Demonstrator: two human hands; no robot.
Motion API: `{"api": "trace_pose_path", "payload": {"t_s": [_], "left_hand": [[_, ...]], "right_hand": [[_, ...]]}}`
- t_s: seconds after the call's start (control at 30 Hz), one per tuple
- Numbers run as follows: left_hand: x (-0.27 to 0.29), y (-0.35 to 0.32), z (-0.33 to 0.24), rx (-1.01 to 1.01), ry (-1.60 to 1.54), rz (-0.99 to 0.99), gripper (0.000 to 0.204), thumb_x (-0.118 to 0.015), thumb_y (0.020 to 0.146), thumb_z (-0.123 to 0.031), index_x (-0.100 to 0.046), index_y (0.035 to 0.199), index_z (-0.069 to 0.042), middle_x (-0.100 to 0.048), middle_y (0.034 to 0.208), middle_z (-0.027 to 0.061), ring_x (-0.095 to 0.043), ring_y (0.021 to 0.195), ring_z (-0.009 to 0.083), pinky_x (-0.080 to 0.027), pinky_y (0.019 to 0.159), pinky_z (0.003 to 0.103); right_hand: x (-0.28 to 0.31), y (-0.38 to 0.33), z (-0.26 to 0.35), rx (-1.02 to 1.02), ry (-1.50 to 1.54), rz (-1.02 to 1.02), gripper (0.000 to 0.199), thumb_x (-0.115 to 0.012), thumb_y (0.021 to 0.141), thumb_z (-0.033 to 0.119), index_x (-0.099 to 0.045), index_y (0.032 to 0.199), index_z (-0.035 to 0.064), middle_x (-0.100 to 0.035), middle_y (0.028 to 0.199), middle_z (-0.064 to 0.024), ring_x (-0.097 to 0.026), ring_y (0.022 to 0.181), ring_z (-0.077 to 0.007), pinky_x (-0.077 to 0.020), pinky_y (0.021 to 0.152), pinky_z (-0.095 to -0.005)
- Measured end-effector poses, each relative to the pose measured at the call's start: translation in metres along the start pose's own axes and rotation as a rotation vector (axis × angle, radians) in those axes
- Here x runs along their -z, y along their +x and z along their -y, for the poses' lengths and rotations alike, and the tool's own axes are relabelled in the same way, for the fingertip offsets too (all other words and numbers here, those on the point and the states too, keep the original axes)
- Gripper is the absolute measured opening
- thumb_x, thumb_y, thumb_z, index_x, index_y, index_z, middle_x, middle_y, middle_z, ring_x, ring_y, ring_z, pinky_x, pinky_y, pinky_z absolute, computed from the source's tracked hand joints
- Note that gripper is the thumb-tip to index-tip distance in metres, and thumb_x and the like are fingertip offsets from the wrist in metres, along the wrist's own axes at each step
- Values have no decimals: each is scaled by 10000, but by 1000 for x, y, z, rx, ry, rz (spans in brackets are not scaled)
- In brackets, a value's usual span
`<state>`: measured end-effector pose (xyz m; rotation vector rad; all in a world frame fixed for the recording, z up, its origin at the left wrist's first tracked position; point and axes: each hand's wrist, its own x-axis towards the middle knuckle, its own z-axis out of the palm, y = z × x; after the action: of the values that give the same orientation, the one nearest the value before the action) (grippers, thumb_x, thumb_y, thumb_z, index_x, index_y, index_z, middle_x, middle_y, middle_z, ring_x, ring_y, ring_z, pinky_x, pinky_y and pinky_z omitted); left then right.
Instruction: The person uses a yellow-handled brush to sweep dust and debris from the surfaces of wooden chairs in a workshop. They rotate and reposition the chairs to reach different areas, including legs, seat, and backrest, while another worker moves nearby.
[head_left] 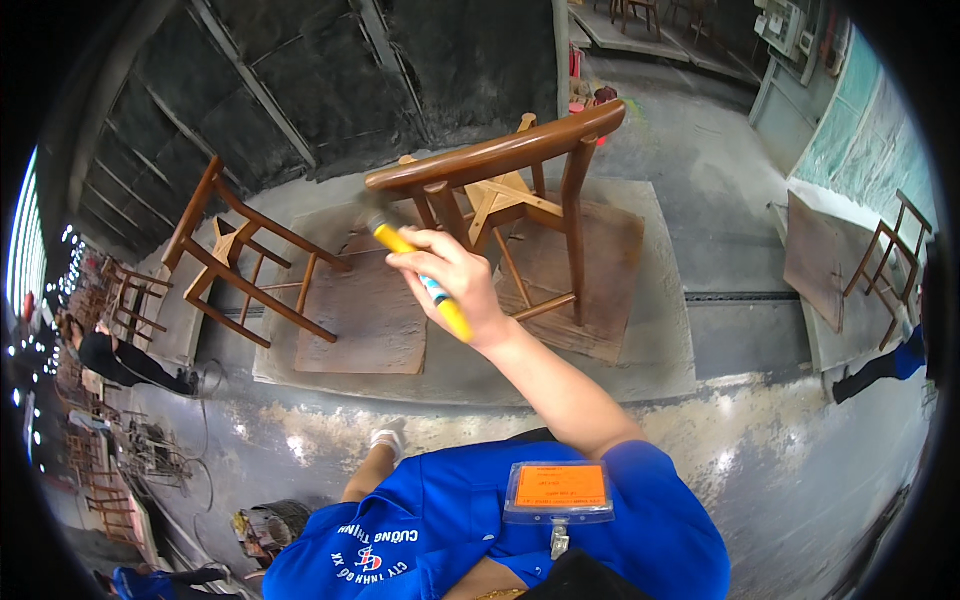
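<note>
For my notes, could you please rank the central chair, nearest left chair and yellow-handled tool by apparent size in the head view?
Largest: central chair
Middle: nearest left chair
Smallest: yellow-handled tool

Chair (500, 150) — glossy wd; shirt (450, 500) — cloth
</note>
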<state>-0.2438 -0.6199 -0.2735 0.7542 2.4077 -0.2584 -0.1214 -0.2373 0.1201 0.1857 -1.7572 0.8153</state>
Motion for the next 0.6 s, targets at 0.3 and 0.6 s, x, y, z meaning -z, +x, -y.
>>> {"api": "trace_pose_path", "payload": {"t_s": [0.3, 0.6], "left_hand": [[-5, 45, 7, 137, -1064, -146, 369, -798, 924, -267, -677, 1185, -35, -703, 881, 47, -618, 705, 137, -508, 613, 328], [-21, 8, 112, 299, -884, 105, 433, -802, 907, -340, -721, 1170, -6, -747, 910, 109, -681, 783, 198, -543, 734, 357]], "right_hand": [[88, 16, -7, -113, -416, -634, 214, -697, 887, -105, -773, 1043, 19, -711, 1218, -161, -721, 1076, -263, -594, 928, -368], [-34, -132, -91, -996, 932, -1096, 285, -685, 1009, 114, -603, 1276, 56, -714, 1183, -112, -724, 1057, -243, -619, 912, -410]]}}
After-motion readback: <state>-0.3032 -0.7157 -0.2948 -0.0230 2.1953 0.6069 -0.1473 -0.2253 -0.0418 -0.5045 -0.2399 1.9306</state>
